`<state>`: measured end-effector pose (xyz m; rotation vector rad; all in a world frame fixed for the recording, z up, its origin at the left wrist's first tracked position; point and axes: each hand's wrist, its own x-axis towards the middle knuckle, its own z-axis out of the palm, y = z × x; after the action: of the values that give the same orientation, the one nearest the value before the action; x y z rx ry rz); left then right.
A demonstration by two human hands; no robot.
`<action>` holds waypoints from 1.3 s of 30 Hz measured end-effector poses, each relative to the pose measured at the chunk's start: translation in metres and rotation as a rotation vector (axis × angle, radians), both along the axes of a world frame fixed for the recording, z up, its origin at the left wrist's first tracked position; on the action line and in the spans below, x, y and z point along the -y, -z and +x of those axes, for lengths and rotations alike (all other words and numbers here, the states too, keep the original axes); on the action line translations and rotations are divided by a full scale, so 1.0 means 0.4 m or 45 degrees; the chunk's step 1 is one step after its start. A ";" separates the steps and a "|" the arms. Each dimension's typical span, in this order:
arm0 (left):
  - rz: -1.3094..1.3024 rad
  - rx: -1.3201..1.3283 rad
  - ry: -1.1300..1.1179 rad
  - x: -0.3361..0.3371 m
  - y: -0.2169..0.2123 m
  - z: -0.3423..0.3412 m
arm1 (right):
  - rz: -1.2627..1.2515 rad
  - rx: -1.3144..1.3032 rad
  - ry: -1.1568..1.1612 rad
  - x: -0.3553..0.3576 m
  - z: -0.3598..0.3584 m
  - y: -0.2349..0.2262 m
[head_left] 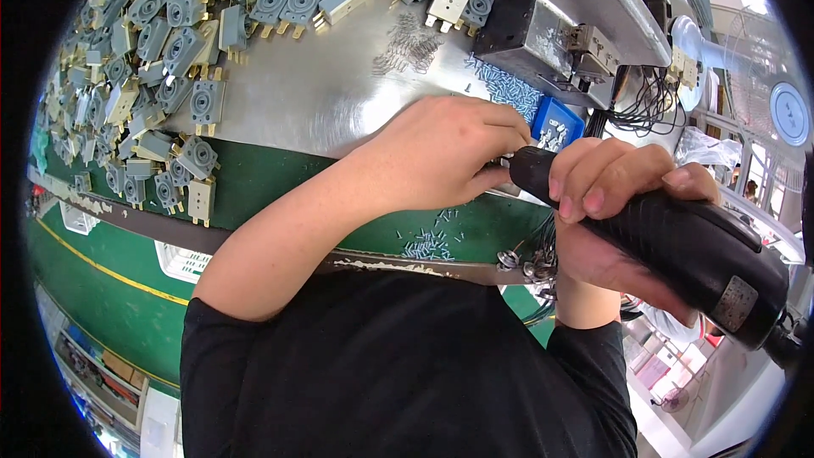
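My right hand (610, 203) grips a black electric screwdriver (695, 259), its tip pointing left toward my left hand. My left hand (441, 153) is closed with its fingertips pinched at the driver's tip, over the edge of a metal plate (339, 93). Whatever the fingers pinch is hidden. Just behind the fingers sits a small blue tray (555, 123) with small metal parts. A heap of small screws (509, 85) lies on the plate beyond my left hand.
Several grey and beige plastic switch parts (170, 51) are piled over the left and far side of the bench. A metal fixture box (585, 17) with black wires stands at the far right. Loose screws (432, 242) lie on the green bench edge. A white fan (721, 51) is at right.
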<state>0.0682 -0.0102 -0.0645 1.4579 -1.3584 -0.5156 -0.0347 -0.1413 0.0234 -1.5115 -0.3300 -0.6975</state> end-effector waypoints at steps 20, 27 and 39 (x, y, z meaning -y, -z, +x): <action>-0.405 0.388 -0.146 0.002 0.001 -0.027 | 0.113 -0.607 0.366 0.111 -0.037 -0.143; -0.330 0.184 -0.163 0.000 -0.002 -0.073 | -0.004 -0.683 0.560 0.122 -0.053 -0.122; -0.433 0.341 -0.228 0.000 -0.023 -0.080 | -1.350 -1.434 0.293 0.147 -0.178 -0.183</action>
<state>0.0362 -0.0101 -0.0554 1.3792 -1.4237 0.0305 -0.1061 -0.1999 0.0964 -2.6996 0.4320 0.3413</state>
